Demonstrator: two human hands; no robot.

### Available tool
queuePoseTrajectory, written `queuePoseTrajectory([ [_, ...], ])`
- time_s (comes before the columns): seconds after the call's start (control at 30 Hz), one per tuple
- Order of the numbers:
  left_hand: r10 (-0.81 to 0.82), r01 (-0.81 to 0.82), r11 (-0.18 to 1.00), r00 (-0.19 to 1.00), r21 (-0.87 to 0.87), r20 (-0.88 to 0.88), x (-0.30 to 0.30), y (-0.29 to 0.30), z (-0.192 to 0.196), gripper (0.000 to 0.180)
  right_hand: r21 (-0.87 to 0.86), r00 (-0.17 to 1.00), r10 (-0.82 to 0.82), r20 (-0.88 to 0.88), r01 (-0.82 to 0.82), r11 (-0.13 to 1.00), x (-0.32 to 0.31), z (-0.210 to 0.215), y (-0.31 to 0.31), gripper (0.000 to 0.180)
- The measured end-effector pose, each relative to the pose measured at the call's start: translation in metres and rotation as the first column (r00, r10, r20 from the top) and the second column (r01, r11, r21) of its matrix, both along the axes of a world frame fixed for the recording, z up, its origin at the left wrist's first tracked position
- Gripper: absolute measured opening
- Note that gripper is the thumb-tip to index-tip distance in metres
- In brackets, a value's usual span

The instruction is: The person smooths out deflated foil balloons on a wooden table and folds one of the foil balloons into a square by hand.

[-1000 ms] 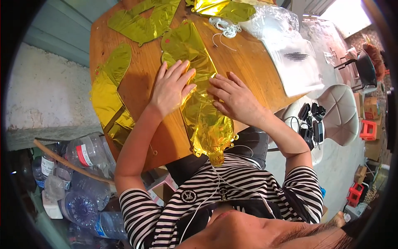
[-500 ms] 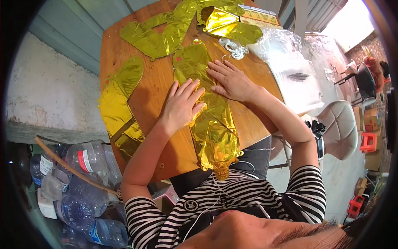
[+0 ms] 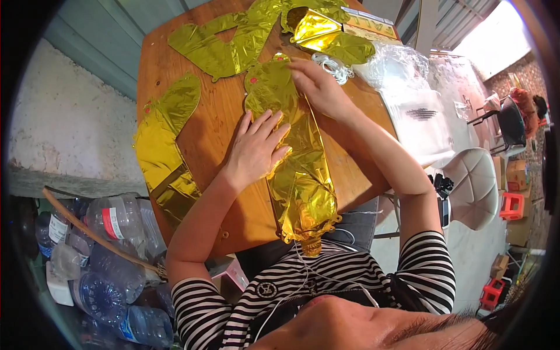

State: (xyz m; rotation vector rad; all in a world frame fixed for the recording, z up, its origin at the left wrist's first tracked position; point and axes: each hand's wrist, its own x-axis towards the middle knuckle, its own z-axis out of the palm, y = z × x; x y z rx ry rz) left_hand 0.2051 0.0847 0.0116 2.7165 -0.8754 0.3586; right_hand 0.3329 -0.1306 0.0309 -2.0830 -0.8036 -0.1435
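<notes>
Head view: the tabletop (image 3: pixel 216 198) fills the centre, and a long gold foil piece (image 3: pixel 300 154) lies along it, running down toward the person's lap.
Long gold foil piece: rounded end at the top with a red dot by its left edge, crinkled surface, a narrow neck and small tabs at the near end, which reaches out past the tabletop's edge.
Left hand: here is the left hand (image 3: pixel 252 151), palm down on the foil's left side, fingers moderately spread and laid flat.
Right hand: up at the foil's upper right edge is the right hand (image 3: pixel 321 90), fingers close together and bent, thumb below them; whether they pinch the edge, I cannot tell.
Gold foil around: a curved foil piece (image 3: pixel 158 137) lies on the left, a foil piece with a cut-out (image 3: pixel 248 44) at the top, and a bright folded foil piece (image 3: pixel 318 32) to its right.
White cord: a loose coil of white cord (image 3: pixel 335 69) sits just beyond the right hand, with crumpled clear plastic (image 3: pixel 396 64) beside it.
Off the tabletop: clear plastic bottles (image 3: pixel 100 297) crowd the lower left; a pale chair (image 3: pixel 475 186) stands at right.
</notes>
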Motion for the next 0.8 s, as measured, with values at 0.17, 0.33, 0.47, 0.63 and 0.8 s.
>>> queuePoseTrajectory([
  [0.17,-0.001,0.001,1.0,1.0,0.001,0.006,0.001,-0.001,-0.001,0.049,0.735,0.691,0.353,-0.631,0.387,0.557,0.005,-0.007,0.027,0.032],
  [0.33,0.002,-0.002,1.0,1.0,-0.012,-0.005,0.0,-0.002,-0.002,0.049,0.697,0.598,0.365,-0.714,0.559,0.448,0.014,-0.009,0.017,0.03],
  [0.47,0.013,-0.013,1.0,1.0,-0.025,0.011,0.0,0.001,-0.004,0.048,0.237,0.982,-0.018,-0.189,0.063,0.969,-0.031,-0.011,0.011,0.036],
  [0.63,0.016,-0.016,1.0,1.0,0.009,0.006,0.002,-0.001,-0.004,0.048,-0.434,0.94,0.117,0.32,0.036,0.9,-0.046,-0.03,0.007,0.046],
  [0.8,0.007,-0.008,0.997,1.0,-0.075,-0.008,0.004,0.003,-0.003,0.045,-0.458,0.941,0.131,0.311,0.028,0.888,-0.046,-0.035,0.007,0.048],
])
